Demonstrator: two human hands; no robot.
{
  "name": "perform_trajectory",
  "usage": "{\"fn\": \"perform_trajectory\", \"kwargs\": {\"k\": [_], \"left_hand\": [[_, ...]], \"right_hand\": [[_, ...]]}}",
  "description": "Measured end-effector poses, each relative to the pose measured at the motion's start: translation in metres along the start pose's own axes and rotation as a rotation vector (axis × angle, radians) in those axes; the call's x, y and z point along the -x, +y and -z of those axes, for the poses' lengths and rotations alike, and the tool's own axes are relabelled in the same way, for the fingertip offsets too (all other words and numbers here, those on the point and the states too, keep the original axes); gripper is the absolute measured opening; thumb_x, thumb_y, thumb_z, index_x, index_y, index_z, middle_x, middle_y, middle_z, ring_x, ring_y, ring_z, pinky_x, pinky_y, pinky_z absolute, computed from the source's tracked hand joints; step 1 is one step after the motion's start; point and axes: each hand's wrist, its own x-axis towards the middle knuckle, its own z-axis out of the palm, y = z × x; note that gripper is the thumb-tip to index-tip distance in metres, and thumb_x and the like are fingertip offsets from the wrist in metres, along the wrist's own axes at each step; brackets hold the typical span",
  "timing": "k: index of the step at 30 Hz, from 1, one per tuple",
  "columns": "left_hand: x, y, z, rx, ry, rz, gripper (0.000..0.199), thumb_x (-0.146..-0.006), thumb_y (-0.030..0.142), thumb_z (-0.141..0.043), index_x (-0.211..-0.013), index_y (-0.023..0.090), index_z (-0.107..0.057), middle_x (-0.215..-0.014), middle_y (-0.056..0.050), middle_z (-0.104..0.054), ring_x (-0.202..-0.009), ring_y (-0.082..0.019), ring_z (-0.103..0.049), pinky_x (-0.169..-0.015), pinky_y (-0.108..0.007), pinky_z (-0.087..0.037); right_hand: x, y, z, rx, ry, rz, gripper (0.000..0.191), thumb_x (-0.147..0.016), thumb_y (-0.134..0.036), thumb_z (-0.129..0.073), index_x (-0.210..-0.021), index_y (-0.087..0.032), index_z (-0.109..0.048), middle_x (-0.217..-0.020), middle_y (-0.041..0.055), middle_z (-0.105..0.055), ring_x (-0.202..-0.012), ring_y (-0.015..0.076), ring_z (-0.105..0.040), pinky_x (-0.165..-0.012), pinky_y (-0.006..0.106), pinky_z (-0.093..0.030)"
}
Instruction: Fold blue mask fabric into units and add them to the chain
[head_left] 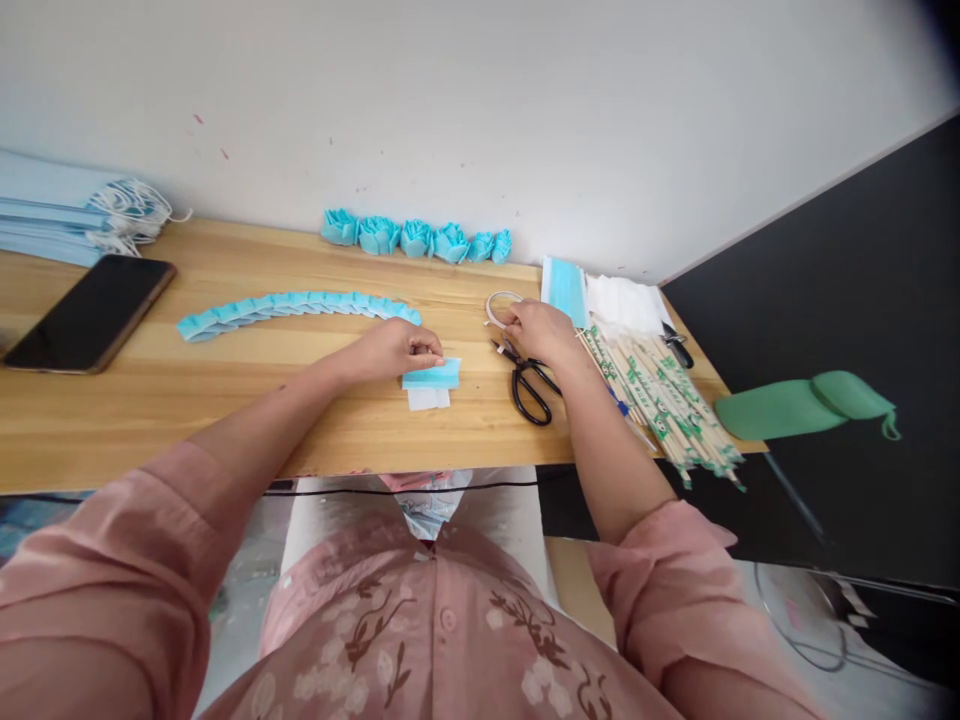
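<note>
Getting the tape [488, 309] seems the step in hand: just beyond the scissors [518, 361], the right hand [541, 330] appears to pinch it. Left of the scissors, the left hand [390, 350], fingertips together, touches the blue piece [433, 380] — next move probably calls for keeping this flat.

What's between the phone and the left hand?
In the head view, the pleated blue strip lies between the phone and the left hand, arching across the wooden tabletop.

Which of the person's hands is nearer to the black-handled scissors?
The right. The right hand is close beside the scissors, on their far side; the left hand is farther off, to their left, at the small blue piece.
</note>
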Motion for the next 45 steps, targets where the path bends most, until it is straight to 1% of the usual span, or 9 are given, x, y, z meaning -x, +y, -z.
{"fn": "perform_trajectory", "kwargs": {"k": [5, 10, 14, 17, 23, 27, 30, 33, 45], "left_hand": [[-0.003, -0.003, -0.003, 0.038, 0.086, -0.050, 0.027, -0.087, 0.040, -0.062, -0.082, 0.016, -0.074, -0.075, -0.004, -0.072, -0.066, -0.014, -0.060, -0.062, -0.025, -0.039], [-0.008, 0.002, -0.003, 0.017, 0.478, -0.199, 0.020, -0.086, 0.035, -0.067, -0.079, 0.016, -0.071, -0.080, -0.006, -0.070, -0.075, -0.016, -0.060, -0.069, -0.028, -0.043], [-0.007, 0.009, -0.001, 0.003, 0.620, -0.207, 0.018, -0.086, 0.028, -0.066, -0.097, 0.016, -0.073, -0.097, -0.009, -0.072, -0.084, -0.017, -0.061, -0.067, -0.027, -0.045], [-0.005, 0.015, 0.001, 0.037, 0.535, -0.259, 0.026, -0.088, 0.029, -0.064, -0.110, 0.018, -0.073, -0.114, -0.012, -0.072, -0.096, -0.019, -0.063, -0.072, -0.027, -0.046], [-0.002, 0.020, -0.004, 0.239, 0.266, -0.141, 0.016, -0.087, 0.031, -0.066, -0.091, 0.017, -0.074, -0.078, -0.003, -0.068, -0.068, -0.013, -0.058, -0.061, -0.024, -0.041], [-0.004, 0.015, -0.005, 0.423, 0.350, -0.062, 0.014, -0.082, 0.030, -0.071, -0.084, 0.016, -0.070, -0.067, 0.001, -0.060, -0.059, -0.011, -0.052, -0.057, -0.024, -0.040], [-0.006, 0.014, -0.002, 0.582, 0.423, -0.035, 0.020, -0.076, 0.032, -0.078, -0.082, 0.016, -0.068, -0.066, 0.001, -0.060, -0.059, -0.010, -0.055, -0.060, -0.024, -0.045], [-0.006, 0.013, 0.000, 0.714, 0.443, -0.024, 0.029, -0.073, 0.037, -0.083, -0.082, 0.015, -0.067, -0.069, 0.001, -0.064, -0.062, -0.010, -0.059, -0.064, -0.025, -0.049], [-0.005, 0.010, 0.002, 1.009, 0.401, -0.076, 0.038, -0.071, 0.046, -0.087, -0.086, 0.016, -0.067, -0.084, -0.003, -0.072, -0.072, -0.011, -0.065, -0.074, -0.028, -0.052]], "right_hand": [[0.011, -0.006, 0.003, -0.066, 0.074, -0.018, 0.024, -0.094, -0.025, -0.050, -0.105, -0.019, -0.070, -0.111, 0.0114, -0.076, -0.098, 0.0253, -0.068, -0.072, 0.031, -0.041], [0.039, -0.025, 0.017, -0.277, 0.245, 0.111, 0.019, -0.094, -0.028, -0.055, -0.102, -0.021, -0.071, -0.096, 0.0048, -0.079, -0.089, 0.0220, -0.070, -0.076, 0.030, -0.043], [0.055, -0.035, 0.027, -0.405, 0.261, 0.295, 0.015, -0.093, -0.024, -0.058, -0.097, -0.021, -0.072, -0.093, 0.0033, -0.078, -0.085, 0.0195, -0.069, -0.078, 0.030, -0.042], [0.060, -0.038, 0.032, -0.484, 0.245, 0.374, 0.014, -0.093, -0.024, -0.057, -0.095, -0.019, -0.071, -0.090, 0.0032, -0.076, -0.082, 0.0179, -0.067, -0.077, 0.030, -0.041], [0.065, -0.034, 0.028, -0.556, 0.286, 0.396, 0.017, -0.094, -0.024, -0.055, -0.103, -0.021, -0.070, -0.101, 0.0048, -0.075, -0.095, 0.0206, -0.067, -0.085, 0.033, -0.047], [0.080, -0.014, 0.015, -0.375, 0.403, 0.209, 0.033, -0.097, -0.027, -0.051, -0.127, -0.020, -0.062, -0.129, 0.0124, -0.068, -0.120, 0.0276, -0.061, -0.100, 0.041, -0.047], [0.095, -0.001, 0.004, -0.120, 0.184, 0.062, 0.038, -0.096, -0.028, -0.053, -0.131, -0.014, -0.061, -0.120, 0.0168, -0.071, -0.111, 0.0320, -0.065, -0.093, 0.042, -0.049], [0.103, 0.000, -0.007, 0.042, 0.034, 0.033, 0.039, -0.095, -0.027, -0.054, -0.131, -0.013, -0.060, -0.117, 0.0178, -0.072, -0.107, 0.0330, -0.066, -0.090, 0.040, -0.049], [0.090, 0.000, -0.008, 0.054, 0.018, 0.050, 0.036, -0.092, -0.026, -0.052, -0.126, -0.016, -0.061, -0.114, 0.0168, -0.070, -0.109, 0.0324, -0.063, -0.091, 0.039, -0.047]]}}
